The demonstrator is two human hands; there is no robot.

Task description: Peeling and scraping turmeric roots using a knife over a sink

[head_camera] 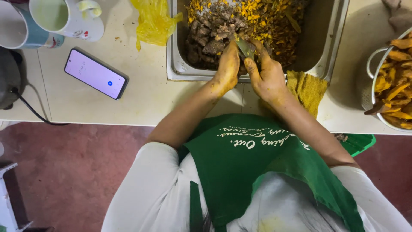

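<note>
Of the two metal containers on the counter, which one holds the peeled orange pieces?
The round colander at the right edge, with a wire handle, holds the clean orange pieces. The rectangular tray by both hands holds brown roots and peelings.

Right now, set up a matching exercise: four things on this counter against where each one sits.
Things:
1. phone
2. yellow plastic bag
3. metal tray
4. colander of orange peeled pieces

Places:
A. far right edge
B. under both hands
C. left of the tray, screen lit
D. beside the tray's top left corner

Pairs: 1-C, 2-D, 3-B, 4-A
</note>
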